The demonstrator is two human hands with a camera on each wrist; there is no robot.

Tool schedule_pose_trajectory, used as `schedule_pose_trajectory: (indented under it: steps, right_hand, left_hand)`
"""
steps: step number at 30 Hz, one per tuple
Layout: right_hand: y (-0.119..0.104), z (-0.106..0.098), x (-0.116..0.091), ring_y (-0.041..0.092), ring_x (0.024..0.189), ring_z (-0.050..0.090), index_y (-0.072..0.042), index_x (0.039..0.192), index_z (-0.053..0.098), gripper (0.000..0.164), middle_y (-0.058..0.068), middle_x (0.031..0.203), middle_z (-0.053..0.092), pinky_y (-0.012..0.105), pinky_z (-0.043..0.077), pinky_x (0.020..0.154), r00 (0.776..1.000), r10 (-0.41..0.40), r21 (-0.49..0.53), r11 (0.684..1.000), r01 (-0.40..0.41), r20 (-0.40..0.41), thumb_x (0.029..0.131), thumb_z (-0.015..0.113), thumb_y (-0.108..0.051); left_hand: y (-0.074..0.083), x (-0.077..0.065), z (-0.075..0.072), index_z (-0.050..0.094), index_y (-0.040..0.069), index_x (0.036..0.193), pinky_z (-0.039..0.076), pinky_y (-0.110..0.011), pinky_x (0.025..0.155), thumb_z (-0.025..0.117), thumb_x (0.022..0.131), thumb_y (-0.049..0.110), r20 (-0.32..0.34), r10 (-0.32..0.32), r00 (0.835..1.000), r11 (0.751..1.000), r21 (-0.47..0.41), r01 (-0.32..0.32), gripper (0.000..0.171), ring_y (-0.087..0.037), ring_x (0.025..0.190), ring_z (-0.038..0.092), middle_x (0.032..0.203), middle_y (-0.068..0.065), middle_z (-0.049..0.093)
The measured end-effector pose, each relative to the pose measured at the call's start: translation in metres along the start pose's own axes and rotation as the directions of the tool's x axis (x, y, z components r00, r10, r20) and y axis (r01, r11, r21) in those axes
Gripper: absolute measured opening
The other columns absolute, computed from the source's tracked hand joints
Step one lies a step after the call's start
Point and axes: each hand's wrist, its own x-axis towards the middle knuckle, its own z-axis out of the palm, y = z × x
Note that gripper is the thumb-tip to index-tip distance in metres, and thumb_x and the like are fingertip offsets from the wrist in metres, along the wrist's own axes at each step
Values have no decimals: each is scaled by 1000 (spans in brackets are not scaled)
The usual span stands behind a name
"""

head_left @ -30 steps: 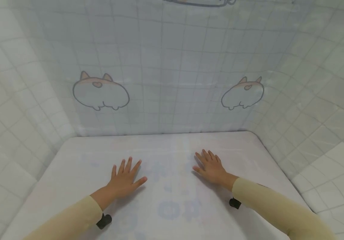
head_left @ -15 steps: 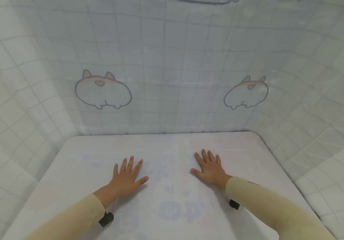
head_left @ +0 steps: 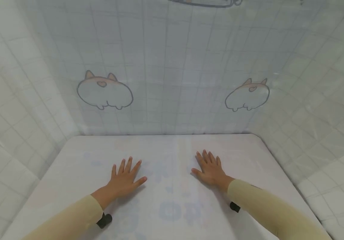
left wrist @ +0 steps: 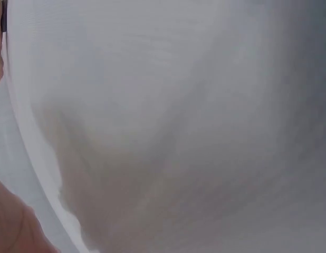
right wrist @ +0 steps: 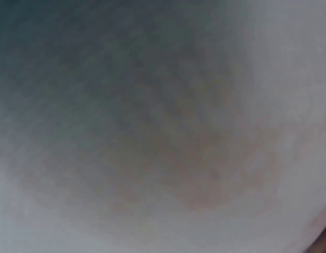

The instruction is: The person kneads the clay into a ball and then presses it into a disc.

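Note:
On the left half of a white table [head_left: 172, 186] with faint printed marks, my left hand [head_left: 122, 181] rests palm down, fingers spread and thumb out to the right. My right hand [head_left: 211, 170] lies palm down on the right half, its fingers spread and pointing up and to the left. Neither holds anything. In the left wrist view, part of the left hand [left wrist: 18, 226] shows at the lower left corner above the pale surface. The right wrist view is blurred and dark, with little to make out.
A pale wall covering [head_left: 172, 66] with a grid and cartoon animal drawings rises behind the table and along both sides. Small black wrist devices, one at the left cuff [head_left: 104, 220] and one at the right cuff [head_left: 235, 207], sit under the sleeves.
The head view has shifted slightly. Both hands stay in nearly the same place on the table, fingers still spread.

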Motion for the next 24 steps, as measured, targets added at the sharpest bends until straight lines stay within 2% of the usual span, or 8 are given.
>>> schedule_pose_trajectory:
  steps: [3, 6, 10, 13, 16, 19, 21, 24]
  right_hand:
    - [6, -6, 0, 44, 151, 0, -19, 163, 9, 90, 18, 167, 2, 70, 1, 112, 1000, 18, 60, 998, -20, 22, 97, 35, -73]
    - [8, -26, 1, 45, 150, 2, -17, 163, 10, 86, 20, 166, 4, 71, 3, 111, 998, 47, 111, 993, -51, 37, 99, 41, -67]
    - [10, -75, 0, 48, 149, 8, -14, 161, 21, 78, 24, 164, 11, 71, 9, 112, 996, 43, 110, 993, -52, 82, 102, 48, -56]
    - [12, -113, -7, 50, 146, 19, -10, 157, 34, 70, 26, 161, 22, 72, 17, 109, 992, 6, 76, 997, -16, 126, 103, 50, -51]
    - [15, -144, -16, 49, 143, 28, -8, 154, 39, 65, 25, 157, 32, 70, 23, 109, 989, -21, 61, 998, 12, 145, 104, 50, -49]
    - [23, -162, -24, 47, 142, 31, -8, 154, 39, 65, 24, 155, 36, 66, 25, 111, 996, -32, 40, 999, 29, 82, 105, 48, -49]
    - [29, -167, -29, 48, 141, 31, -7, 154, 39, 64, 25, 155, 36, 65, 24, 111, 999, -51, 7, 999, 51, -6, 105, 48, -47]
    - [41, -166, -38, 49, 144, 22, -8, 156, 34, 66, 26, 158, 28, 67, 16, 112, 986, -72, -72, 995, 62, -148, 105, 48, -48]
  left_hand:
    - [3, -1, -8, 23, 16, 161, -6, -73, 109, 34, 96, 75, -6, 3, 1000, 1000, -4, -3, 88, -51, 148, 3, 164, -26, 6]
    - [2, -3, -19, 27, 14, 159, -3, -73, 109, 39, 97, 71, -44, 9, 999, 1000, 8, -8, 85, -53, 147, 6, 163, -27, 10]
    - [-4, -7, -33, 31, 13, 158, 2, -73, 110, 43, 97, 69, -104, 43, 994, 998, 55, -37, 83, -53, 147, 10, 162, -27, 16]
    - [-10, -12, -48, 37, 13, 156, 8, -73, 110, 46, 97, 67, -155, 82, 984, 992, 110, -66, 80, -52, 146, 17, 160, -27, 24]
    - [-17, -17, -66, 38, 11, 155, 14, -72, 110, 46, 98, 65, -199, 102, 975, 984, 161, -70, 78, -51, 143, 24, 157, -27, 30]
    - [-23, -24, -86, 36, 10, 155, 17, -70, 110, 46, 98, 65, -230, 91, 969, 980, 196, -45, 80, -51, 142, 26, 157, -28, 30]
    - [-28, -29, -96, 33, 10, 157, 16, -70, 110, 47, 98, 65, -264, 85, 961, 976, 218, -26, 81, -51, 142, 25, 158, -28, 28]
    - [-35, -37, -106, 28, 13, 159, 12, -69, 111, 51, 97, 63, -322, 85, 943, 971, 239, -6, 83, -50, 144, 21, 161, -26, 22]
